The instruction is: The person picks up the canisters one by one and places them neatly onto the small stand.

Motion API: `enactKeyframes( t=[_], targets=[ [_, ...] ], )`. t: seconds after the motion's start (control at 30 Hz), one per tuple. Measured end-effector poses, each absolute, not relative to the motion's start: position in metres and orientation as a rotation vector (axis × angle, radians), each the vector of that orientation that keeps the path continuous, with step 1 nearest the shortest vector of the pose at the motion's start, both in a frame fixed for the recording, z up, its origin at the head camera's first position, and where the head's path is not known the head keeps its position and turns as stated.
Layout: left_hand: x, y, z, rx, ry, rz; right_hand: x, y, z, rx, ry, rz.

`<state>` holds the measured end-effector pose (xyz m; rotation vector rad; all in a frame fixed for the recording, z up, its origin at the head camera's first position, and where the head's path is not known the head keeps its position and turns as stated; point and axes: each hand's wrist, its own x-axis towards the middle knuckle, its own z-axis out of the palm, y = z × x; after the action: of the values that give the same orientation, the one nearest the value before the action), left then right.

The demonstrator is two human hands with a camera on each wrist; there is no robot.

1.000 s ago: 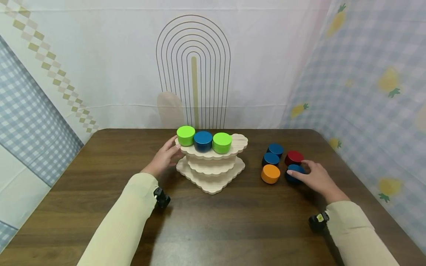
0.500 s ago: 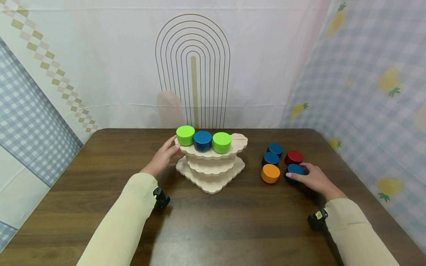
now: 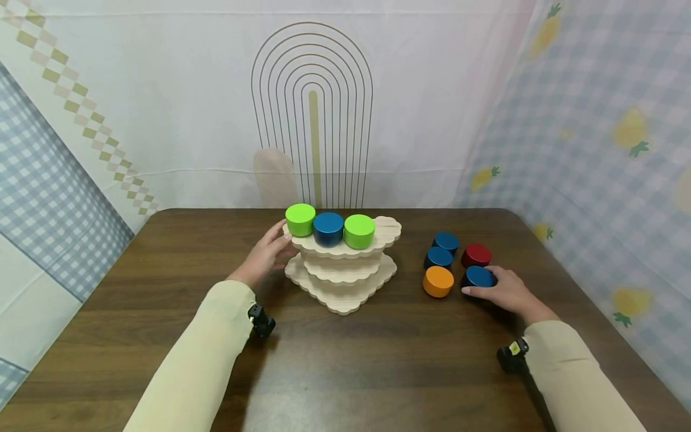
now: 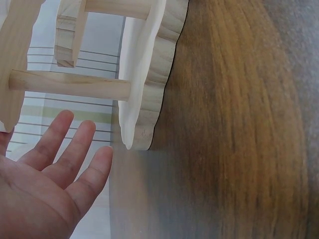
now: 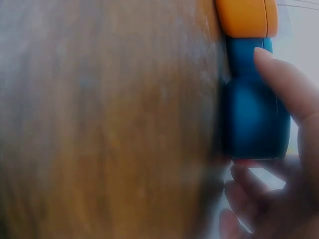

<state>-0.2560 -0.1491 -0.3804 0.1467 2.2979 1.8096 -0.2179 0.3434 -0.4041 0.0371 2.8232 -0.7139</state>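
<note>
In the head view a pale wooden tiered stand [image 3: 340, 275] with scalloped edges stands mid-table. Along its top tier sit a green tin [image 3: 300, 219], a blue tin [image 3: 328, 229] and another green tin [image 3: 359, 231], all small, round and lidded. My left hand [image 3: 263, 257] pinches the top tier's left corner between thumb and index finger; its other fingers [image 4: 79, 149] spread loosely in the left wrist view. On the right, my right hand [image 3: 507, 291] holds a blue tin [image 5: 254, 119], thumb in front and fingers curled behind. That tin stands low at the tabletop.
Beside the held tin, a red tin [image 3: 477, 255], an orange tin [image 3: 438, 282] and two blue tins, one behind [image 3: 445, 242] and one nearer [image 3: 439, 258], stand close together on the dark wooden table [image 3: 378, 366]. A patterned cloth [image 3: 205, 108] hangs behind the table.
My right hand has lowered slightly around the blue tin, thumb now further down its front. My left hand, the stand and the other tins stay as they were.
</note>
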Motion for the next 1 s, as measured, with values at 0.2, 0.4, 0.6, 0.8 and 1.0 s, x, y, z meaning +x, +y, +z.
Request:
enactKeyframes(
  t=[0.2, 0.4, 0.6, 0.8, 1.0],
  targets=[
    [-0.2553, -0.1496, -0.3807, 0.163, 2.302, 1.809, -0.2182, 0.3429, -0.4053, 0.016, 2.829, -0.724],
    [-0.2544, -0.1498, -0.3803, 0.160, 2.300, 1.804, -0.2187, 0.3431, -0.4054, 0.012, 2.833, -0.732],
    [-0.2552, -0.1494, -0.3804, 0.162, 2.300, 1.803, -0.2184, 0.3431, -0.4061, 0.010, 2.834, -0.758],
    [-0.2539, -0.1483, -0.3780, 0.184, 2.305, 1.800, -0.2155, 0.3422, -0.4054, -0.023, 2.878, -0.782],
    [-0.2523, -0.1483, -0.3766, 0.169, 2.307, 1.789, -0.2141, 0.3379, -0.4014, -0.044, 2.926, -0.805]
  ],
)
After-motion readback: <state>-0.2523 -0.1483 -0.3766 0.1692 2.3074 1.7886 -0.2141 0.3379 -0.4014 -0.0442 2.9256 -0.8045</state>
